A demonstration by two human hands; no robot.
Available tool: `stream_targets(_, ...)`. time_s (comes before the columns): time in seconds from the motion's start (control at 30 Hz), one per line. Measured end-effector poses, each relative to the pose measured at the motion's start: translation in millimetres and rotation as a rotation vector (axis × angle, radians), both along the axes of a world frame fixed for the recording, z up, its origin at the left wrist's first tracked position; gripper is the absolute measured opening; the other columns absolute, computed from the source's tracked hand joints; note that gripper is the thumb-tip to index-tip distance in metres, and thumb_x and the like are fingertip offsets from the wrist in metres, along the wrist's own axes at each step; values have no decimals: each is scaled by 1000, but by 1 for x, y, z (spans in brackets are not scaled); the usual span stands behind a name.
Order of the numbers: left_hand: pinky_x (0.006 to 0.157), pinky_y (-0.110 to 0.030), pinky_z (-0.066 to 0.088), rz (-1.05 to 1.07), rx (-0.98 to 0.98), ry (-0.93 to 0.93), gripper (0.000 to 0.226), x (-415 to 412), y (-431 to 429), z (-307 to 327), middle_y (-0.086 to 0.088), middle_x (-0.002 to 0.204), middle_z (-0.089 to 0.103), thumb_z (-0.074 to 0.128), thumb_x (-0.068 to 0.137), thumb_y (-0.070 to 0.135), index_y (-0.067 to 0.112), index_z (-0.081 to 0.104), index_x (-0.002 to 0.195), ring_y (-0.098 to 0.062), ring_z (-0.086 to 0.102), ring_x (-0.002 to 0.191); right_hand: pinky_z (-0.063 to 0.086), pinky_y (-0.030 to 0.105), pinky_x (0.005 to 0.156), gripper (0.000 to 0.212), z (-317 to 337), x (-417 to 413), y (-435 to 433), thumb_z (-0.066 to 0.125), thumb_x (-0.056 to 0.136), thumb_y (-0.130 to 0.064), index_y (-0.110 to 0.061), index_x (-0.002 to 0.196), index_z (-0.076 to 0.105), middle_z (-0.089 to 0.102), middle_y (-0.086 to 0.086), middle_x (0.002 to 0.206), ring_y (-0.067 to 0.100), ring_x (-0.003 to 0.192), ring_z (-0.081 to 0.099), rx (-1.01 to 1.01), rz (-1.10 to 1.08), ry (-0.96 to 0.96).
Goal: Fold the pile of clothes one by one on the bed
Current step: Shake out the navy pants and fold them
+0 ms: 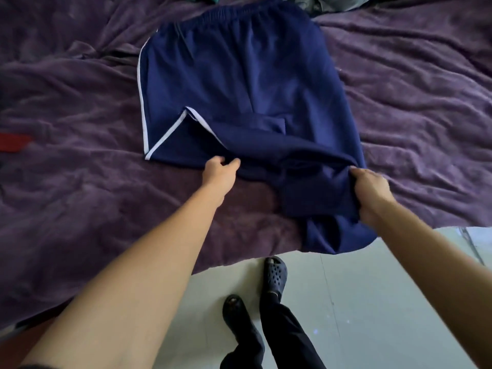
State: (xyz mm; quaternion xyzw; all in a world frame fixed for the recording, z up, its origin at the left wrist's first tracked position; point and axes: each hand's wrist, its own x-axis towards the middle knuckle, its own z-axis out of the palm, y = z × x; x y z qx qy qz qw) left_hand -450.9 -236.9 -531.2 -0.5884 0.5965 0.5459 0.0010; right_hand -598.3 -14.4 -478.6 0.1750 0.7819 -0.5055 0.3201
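Navy trousers are gripped at their near, doubled-over edge by both hands. The fabric is pinched by the left hand close to the white side stripe, and a bunched fold is clutched by the right hand. The hands are held well apart. The garment is spread on the purple blanket of the bed, waistband farthest away, with one end draped over the near edge. More clothes are seen beyond the waistband, a red item at the far left, and dark clogs on the pale floor.
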Motion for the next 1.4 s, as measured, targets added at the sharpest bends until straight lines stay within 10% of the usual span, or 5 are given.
stream_targets(0.37,73,-48,55,233,248,3,65,-67,65,15,-3,118,56,60,76,66,16,55,116,-34,58,102,47,26,50,9,-14,6,63,67,87,-10,-10,95,68,63,9,79,21,66,56,74,257,-65)
stream_targets(0.8,70,-30,52,385,17,269,19,48,94,52,-5,86,70,75,74,8,8,68,92,-20,65,78,27,19,43,5,6,120,143,65,87,-9,-12,90,68,57,8,64,15,52,40,70,713,-312)
stream_targets(1.0,74,-35,51,73,-237,-208,24,208,138,63,-10,94,68,72,72,13,7,63,94,-32,65,89,40,18,44,9,-8,218,152,68,82,-12,-20,83,65,59,2,68,11,51,47,209,1043,-210)
stream_targets(1.13,71,-31,46,-173,-116,-558,31,282,159,58,-8,100,65,68,75,20,12,59,104,-34,62,93,46,26,77,24,-11,253,135,62,84,-23,-23,108,66,66,6,110,25,99,62,413,1391,-43)
stream_targets(1.4,78,-30,49,-222,-242,-494,13,283,100,71,-5,95,66,67,81,27,16,62,86,-29,63,94,52,36,74,25,25,187,34,58,87,-31,-23,109,65,68,8,105,31,93,63,429,1200,378)
